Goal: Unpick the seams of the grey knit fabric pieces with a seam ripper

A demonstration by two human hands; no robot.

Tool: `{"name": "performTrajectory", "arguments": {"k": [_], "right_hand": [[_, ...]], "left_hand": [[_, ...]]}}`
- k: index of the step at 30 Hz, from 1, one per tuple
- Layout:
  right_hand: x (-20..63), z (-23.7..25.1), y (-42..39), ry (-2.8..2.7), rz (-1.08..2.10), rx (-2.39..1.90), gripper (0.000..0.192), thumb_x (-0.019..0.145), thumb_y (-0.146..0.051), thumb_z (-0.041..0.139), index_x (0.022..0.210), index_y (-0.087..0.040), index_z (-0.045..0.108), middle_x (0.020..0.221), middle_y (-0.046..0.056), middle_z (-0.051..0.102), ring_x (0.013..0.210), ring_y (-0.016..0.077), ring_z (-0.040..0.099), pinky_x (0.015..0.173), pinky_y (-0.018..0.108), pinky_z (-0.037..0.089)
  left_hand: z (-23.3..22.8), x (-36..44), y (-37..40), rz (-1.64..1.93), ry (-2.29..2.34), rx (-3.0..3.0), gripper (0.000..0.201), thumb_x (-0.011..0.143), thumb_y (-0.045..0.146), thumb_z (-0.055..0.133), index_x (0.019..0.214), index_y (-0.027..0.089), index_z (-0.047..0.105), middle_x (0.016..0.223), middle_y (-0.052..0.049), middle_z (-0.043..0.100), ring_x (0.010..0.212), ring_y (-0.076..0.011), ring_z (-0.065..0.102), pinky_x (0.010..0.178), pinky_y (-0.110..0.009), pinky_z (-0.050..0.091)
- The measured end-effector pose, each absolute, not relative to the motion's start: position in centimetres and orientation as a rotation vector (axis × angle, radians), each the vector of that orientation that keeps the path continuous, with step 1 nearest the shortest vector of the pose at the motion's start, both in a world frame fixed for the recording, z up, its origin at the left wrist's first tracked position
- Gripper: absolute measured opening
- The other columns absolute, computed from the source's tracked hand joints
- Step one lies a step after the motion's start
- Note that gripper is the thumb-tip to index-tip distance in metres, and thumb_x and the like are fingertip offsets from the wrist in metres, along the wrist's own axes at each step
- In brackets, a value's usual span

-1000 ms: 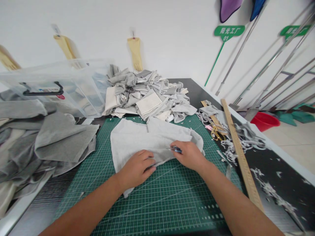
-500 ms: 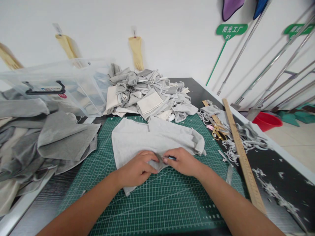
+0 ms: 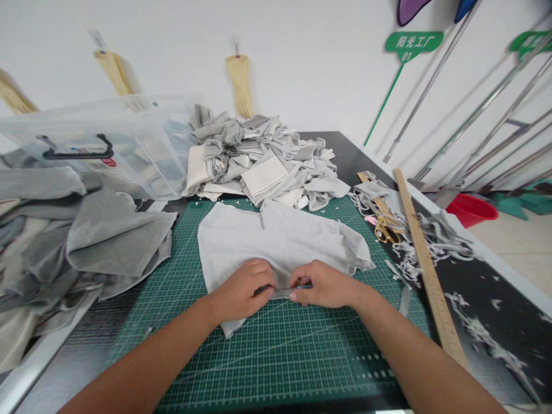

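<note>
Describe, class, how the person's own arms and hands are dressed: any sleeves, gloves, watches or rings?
Both forearms are bare as far as the picture shows, with no sleeves in view. The left hand and right hand wear no gloves. No watch, bracelet or ring shows.

White wall (image 3: 302,52), pale tiled floor (image 3: 521,247)
</note>
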State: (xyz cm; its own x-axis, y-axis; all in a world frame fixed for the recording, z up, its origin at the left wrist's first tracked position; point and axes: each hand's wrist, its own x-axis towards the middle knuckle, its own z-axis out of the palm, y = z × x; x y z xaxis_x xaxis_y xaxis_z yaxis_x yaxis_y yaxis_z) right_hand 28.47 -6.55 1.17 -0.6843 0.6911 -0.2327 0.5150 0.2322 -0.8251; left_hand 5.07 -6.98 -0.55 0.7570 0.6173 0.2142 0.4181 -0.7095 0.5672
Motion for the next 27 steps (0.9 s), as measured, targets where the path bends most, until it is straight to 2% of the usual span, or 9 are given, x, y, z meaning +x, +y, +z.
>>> {"name": "performTrajectory", "arguments": {"k": [4, 11, 15, 20, 27], "right_hand": [[28.7, 1.1, -6.3, -2.284, 1.501, -1.156, 0.025, 0.080, -0.040, 0.058, 0.087, -0.016, 0.060, 0.062, 0.001, 0.066, 0.054, 0.0123, 0.058, 0.050, 0.020, 0.040], [28.9, 1.1, -6.1, -2.224, 1.425, -1.140, 0.025, 0.083, -0.040, 0.055, 0.080, -0.016, 0.061, 0.062, 0.000, 0.065, 0.056, 0.0114, 0.057, 0.052, 0.020, 0.040], [28.9, 1.4, -6.1, -2.226, 1.347, -1.133, 0.032, 0.085, -0.042, 0.052, 0.072, -0.015, 0.062, 0.059, 0.000, 0.063, 0.052, 0.0092, 0.051, 0.049, 0.018, 0.036], [29.1, 1.8, -6.2, -2.273, 1.357, -1.148, 0.041, 0.087, -0.046, 0.048, 0.063, -0.015, 0.058, 0.050, -0.001, 0.057, 0.044, 0.0077, 0.046, 0.044, 0.018, 0.031], [29.0, 1.7, -6.2, -2.456, 1.094, -1.257, 0.050, 0.090, -0.048, 0.040, 0.056, -0.015, 0.054, 0.046, -0.002, 0.051, 0.043, 0.0072, 0.038, 0.045, 0.021, 0.022]], "left_hand": [[-0.9, 5.2, -7.1, 0.510, 0.799, 2.536, 0.017, 0.085, 0.025, 0.055, 0.099, 0.020, 0.064, 0.087, -0.005, 0.054, 0.086, -0.0181, 0.049, 0.082, -0.034, 0.039], [-1.4, 4.5, -6.5, 0.510, 0.857, 2.624, 0.018, 0.087, 0.020, 0.051, 0.097, 0.020, 0.065, 0.088, -0.005, 0.053, 0.087, -0.0184, 0.048, 0.080, -0.034, 0.041], [-1.0, 3.8, -6.0, 0.528, 0.875, 2.692, 0.027, 0.086, 0.013, 0.047, 0.108, 0.019, 0.061, 0.092, -0.006, 0.055, 0.090, -0.0187, 0.049, 0.087, -0.039, 0.041], [0.6, 3.9, -7.2, 0.627, 0.820, 2.780, 0.027, 0.086, 0.010, 0.044, 0.107, 0.017, 0.060, 0.099, -0.007, 0.057, 0.094, -0.0184, 0.050, 0.096, -0.044, 0.037], [0.4, 5.0, -8.4, 0.422, 0.634, 2.837, 0.020, 0.087, 0.018, 0.049, 0.102, 0.017, 0.061, 0.098, -0.009, 0.057, 0.094, -0.0210, 0.051, 0.086, -0.041, 0.043]]}}
